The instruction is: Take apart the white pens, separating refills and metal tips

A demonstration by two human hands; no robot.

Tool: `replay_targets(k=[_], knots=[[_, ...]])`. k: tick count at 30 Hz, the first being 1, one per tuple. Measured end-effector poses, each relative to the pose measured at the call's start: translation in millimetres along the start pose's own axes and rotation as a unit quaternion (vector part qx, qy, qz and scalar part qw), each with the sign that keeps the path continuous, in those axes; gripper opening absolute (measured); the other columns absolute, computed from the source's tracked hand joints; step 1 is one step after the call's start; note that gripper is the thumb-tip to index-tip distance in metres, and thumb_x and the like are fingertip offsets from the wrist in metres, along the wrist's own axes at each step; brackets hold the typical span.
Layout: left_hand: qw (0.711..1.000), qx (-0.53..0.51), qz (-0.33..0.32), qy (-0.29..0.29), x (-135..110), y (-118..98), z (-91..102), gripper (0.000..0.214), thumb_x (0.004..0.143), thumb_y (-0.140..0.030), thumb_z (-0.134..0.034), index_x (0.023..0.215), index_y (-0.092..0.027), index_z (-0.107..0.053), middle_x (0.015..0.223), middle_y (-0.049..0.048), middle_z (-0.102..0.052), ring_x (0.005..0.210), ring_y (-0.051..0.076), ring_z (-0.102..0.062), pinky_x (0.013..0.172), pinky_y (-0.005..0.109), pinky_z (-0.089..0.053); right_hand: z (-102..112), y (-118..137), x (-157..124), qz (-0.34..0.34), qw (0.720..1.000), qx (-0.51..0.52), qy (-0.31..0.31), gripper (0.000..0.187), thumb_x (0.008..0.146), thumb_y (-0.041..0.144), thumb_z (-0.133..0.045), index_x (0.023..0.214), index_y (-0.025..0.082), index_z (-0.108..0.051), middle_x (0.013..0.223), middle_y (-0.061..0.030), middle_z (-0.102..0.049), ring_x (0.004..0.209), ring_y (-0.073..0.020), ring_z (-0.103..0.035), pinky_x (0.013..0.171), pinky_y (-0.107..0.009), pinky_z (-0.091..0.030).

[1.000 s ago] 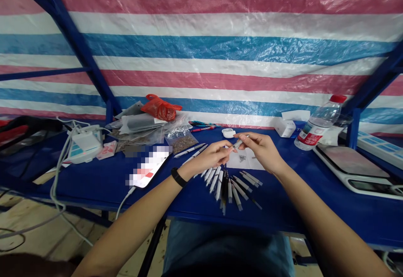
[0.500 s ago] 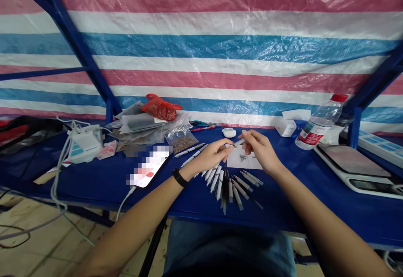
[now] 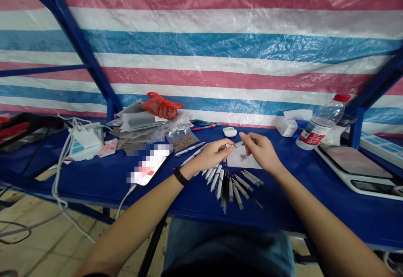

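Left of the fanned pens (image 3: 224,189) on the tabletop (image 3: 94,180), we have a phone (image 3: 148,165) and two loose pens (image 3: 190,151). Above the fan, our left hand (image 3: 210,155), wearing a black watch (image 3: 180,176), brings its curled fingers (image 3: 227,147) to the left end of a short white pen (image 3: 238,144); we cannot tell whether they grip it or only touch it. Our right hand (image 3: 260,153) pinches the pen's right end between thumb and forefinger. The pen's long axis runs almost level across us, rising slightly to the right, over a paper sheet (image 3: 244,160). A light, steady pinch close to each end should suit so slim a piece and keep that line true. Further right of the fan stand a tissue box (image 3: 286,127), a water bottle (image 3: 321,125) and a scale (image 3: 352,168).
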State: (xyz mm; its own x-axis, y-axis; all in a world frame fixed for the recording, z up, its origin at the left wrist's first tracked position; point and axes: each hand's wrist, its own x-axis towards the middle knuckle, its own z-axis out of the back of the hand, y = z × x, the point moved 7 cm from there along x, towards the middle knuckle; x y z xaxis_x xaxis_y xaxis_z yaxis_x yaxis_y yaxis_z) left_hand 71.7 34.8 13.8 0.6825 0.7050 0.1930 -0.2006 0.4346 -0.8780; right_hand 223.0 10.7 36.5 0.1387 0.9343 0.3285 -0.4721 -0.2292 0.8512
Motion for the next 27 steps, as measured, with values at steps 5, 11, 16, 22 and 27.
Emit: replay_targets(k=[5,11,16,22,27], knots=[[1.000,0.006,-0.001,-0.011,-1,-2,2.5,0.030,0.099,-0.044,-0.046,0.108,-0.019,-0.060,0.062,-0.0072,-0.050,0.051,0.010,-0.043,0.053,0.022,-0.034,-6,3,2,0.009,0.996,0.086,0.031,0.063,0.069,0.084,-0.068,0.076,0.023,-0.058,0.057,0.0024,-0.059,0.051,-0.0144,-0.053,0.053,-0.028,-0.045],[1.000,0.007,0.005,0.010,-4,-5,-2.4,0.031,0.100,-0.043,-0.045,0.111,-0.019,-0.060,0.062,-0.0069,-0.051,0.050,0.010,-0.042,0.053,0.023,-0.034,5,5,0,0.023,0.999,-0.042,-0.016,0.069,0.076,0.085,-0.060,0.051,0.023,-0.046,0.042,0.0043,-0.040,0.044,-0.0106,-0.036,0.048,-0.028,-0.028],[1.000,-0.001,-0.013,-0.011,-1,-2,2.1,0.032,0.100,-0.046,-0.047,0.109,-0.019,-0.060,0.062,-0.0065,-0.052,0.052,0.010,-0.044,0.055,0.023,-0.036,2,7,2,0.021,0.999,0.039,0.007,0.065,0.071,0.087,-0.063,0.062,0.023,-0.053,0.050,0.0027,-0.052,0.049,-0.0134,-0.047,0.052,-0.028,-0.038],[0.998,0.048,-0.031,-0.015,-3,-7,1.8,0.034,0.100,-0.046,-0.045,0.103,-0.018,-0.065,0.065,-0.0039,-0.055,0.058,0.013,-0.051,0.060,0.024,-0.040,4,5,2,0.015,1.000,-0.013,0.009,0.071,0.074,0.088,-0.058,0.048,0.023,-0.043,0.043,0.0044,-0.039,0.045,-0.0109,-0.036,0.051,-0.029,-0.030],[0.996,0.070,-0.039,-0.028,-3,-10,3.5,0.036,0.101,-0.045,-0.044,0.098,-0.016,-0.066,0.067,-0.0023,-0.057,0.061,0.014,-0.053,0.061,0.024,-0.041,3,2,2,0.000,1.000,0.008,0.012,0.065,0.075,0.085,-0.060,0.057,0.022,-0.051,0.049,0.0031,-0.047,0.049,-0.0127,-0.044,0.054,-0.029,-0.035]])
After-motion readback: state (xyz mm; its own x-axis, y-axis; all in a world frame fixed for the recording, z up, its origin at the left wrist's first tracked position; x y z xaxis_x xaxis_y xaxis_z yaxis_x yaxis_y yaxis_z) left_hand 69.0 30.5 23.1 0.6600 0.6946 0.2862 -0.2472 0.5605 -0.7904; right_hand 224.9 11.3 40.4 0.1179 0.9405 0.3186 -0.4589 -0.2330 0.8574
